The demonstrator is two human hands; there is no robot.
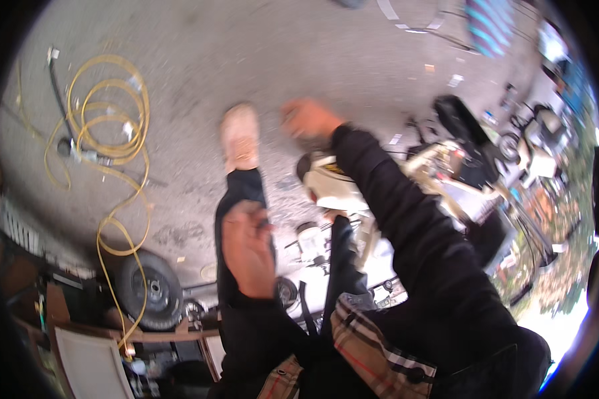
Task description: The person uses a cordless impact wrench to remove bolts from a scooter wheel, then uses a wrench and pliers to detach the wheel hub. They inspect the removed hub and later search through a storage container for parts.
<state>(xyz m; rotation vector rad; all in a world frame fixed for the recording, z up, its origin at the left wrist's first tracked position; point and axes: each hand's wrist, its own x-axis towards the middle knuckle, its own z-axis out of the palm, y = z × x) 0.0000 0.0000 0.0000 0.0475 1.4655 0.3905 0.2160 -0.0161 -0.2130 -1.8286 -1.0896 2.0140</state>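
Down by the low cabinet (90, 366) sits the black-tyred wheel (154, 287), and everything places off that! To the right of the wheel and a little beyond it, here's the left hand (248, 251), over the left leg (236, 203), fingers loosely bent, grip part-curled; blur smears it, and I can't tell whether it has hold of anything. Now the right hand (311, 120): well out beyond the wheel and over to its right, arm stretched long, fingers folded inward, blurred too. How tight that grip is, or what's in it, I can't tell.

Nearest to that hand is the cream panel (336, 189), right of the wheel and farther out, its far edge just this side of the right hand and partly under the sleeve (406, 193); contact there, can't call it.

Room to move? A broad sweep of grey floor (193, 73) runs beyond the wheel, between the yellow hose (147, 110) and the left foot (239, 136). Mind that hose: coiled beyond the wheel on its left, with its tail trailing across the tyre and past the cabinet's edge. The tight side is well right of the wheel, where a long black part (459, 120) and more pieces crowd beyond the right sleeve.
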